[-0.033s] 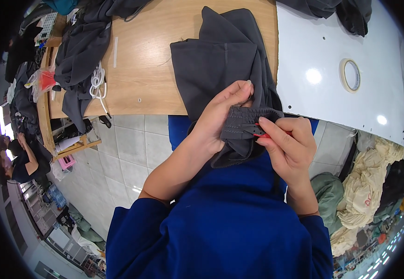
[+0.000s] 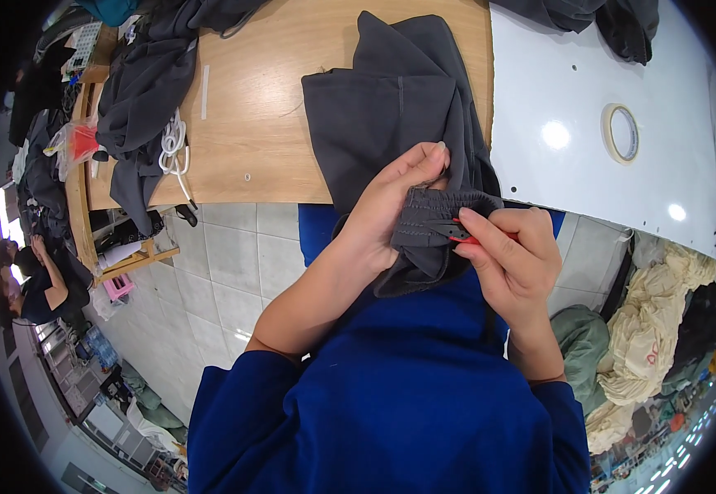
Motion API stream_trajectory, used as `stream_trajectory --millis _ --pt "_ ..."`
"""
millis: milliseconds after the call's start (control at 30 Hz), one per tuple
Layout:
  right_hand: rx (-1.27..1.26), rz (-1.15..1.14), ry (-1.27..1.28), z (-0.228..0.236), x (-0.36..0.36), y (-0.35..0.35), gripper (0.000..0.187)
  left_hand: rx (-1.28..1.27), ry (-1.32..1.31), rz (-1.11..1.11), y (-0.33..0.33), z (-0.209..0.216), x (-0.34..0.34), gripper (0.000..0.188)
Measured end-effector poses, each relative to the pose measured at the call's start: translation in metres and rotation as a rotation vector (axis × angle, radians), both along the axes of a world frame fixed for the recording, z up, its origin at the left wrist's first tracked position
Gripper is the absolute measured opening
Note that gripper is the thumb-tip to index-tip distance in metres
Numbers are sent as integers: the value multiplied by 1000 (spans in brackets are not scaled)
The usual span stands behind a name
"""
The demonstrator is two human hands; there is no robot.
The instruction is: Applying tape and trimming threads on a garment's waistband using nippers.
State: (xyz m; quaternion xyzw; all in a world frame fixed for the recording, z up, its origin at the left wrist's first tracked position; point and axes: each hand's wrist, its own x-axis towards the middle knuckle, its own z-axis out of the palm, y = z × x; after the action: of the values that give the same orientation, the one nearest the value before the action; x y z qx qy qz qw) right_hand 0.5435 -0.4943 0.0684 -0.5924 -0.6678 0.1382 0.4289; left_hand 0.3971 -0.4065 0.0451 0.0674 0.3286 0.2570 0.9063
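Observation:
A dark grey garment (image 2: pixel 378 107) lies folded over the near edge of the wooden table and hangs toward my lap. Its gathered, stitched elastic band (image 2: pixel 420 221) is bunched up in front of me. My left hand (image 2: pixel 387 193) grips this band from the left, with its thumb up and the other fingers partly behind the cloth. Pinched in my right hand (image 2: pixel 513 253) is a pair of thread snips (image 2: pixel 457 231) with red on the handle and dark blades. The blades point left and lie against the band's stitching; whether they touch a thread is too small to tell.
Left on the wooden table (image 2: pixel 251 123) are more dark grey garments (image 2: pixel 144 107) and a white cord (image 2: pixel 174 144). A masking tape roll (image 2: pixel 620 133) lies on the white tabletop (image 2: pixel 555 165). Cream cloth (image 2: pixel 646 321) is heaped at right. Another person (image 2: pixel 41 276) sits far left.

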Motion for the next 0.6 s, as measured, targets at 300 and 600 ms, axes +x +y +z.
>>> stream_trajectory --millis 300,600 --pt "-134 -48 358 5 -4 2 37 109 55 -2 1 3 -3 14" --pt "-466 -106 684 -17 4 8 10 670 182 41 1 11 -14 29"
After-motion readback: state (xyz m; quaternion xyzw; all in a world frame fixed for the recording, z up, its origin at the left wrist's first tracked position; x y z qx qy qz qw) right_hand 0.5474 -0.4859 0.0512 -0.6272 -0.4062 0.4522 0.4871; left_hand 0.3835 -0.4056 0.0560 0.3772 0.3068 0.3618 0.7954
